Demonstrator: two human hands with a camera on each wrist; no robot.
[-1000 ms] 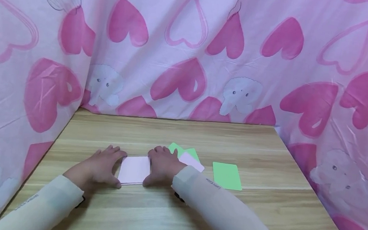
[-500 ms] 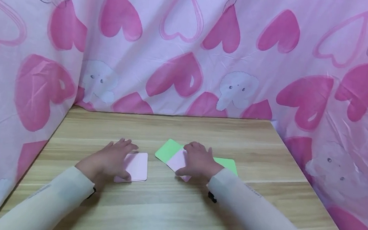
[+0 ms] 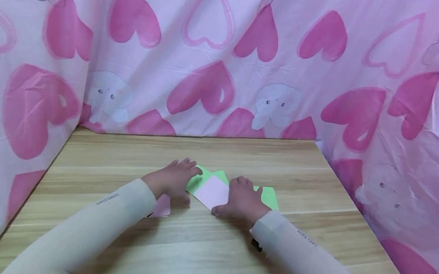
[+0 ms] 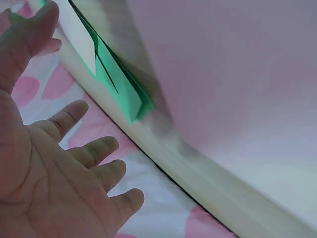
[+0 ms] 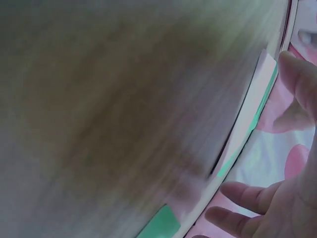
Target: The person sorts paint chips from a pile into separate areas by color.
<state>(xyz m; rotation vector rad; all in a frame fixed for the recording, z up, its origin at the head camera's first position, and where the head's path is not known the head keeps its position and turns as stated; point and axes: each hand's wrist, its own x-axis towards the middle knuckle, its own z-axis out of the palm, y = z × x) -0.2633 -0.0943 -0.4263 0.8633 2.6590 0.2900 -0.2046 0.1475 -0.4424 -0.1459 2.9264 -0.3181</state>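
A loose pile on the wooden table has a pink card (image 3: 210,192) on top of green cards (image 3: 194,180). My left hand (image 3: 175,179) hovers at the pile's left side, its fingers spread, as the left wrist view also shows with the palm (image 4: 54,178) and nothing in it. Under that wrist, partly hidden by it, lies a stack of pink cards (image 3: 163,207). On the pile's right side, my right hand (image 3: 243,200) has its thumb and fingers apart, thumb close by the pink card's lower edge. Behind this hand a separate green card (image 3: 270,196) shows in part.
The wooden table (image 3: 193,256) reaches back to a pink heart-print curtain (image 3: 242,95), which also closes in the left and right sides. Both forearms, in pale sleeves (image 3: 95,217), cross the table's front.
The right hand has left the pink stack and gone right to the loose pile. The left hand has let the stack go and moved right to the pile's left side.
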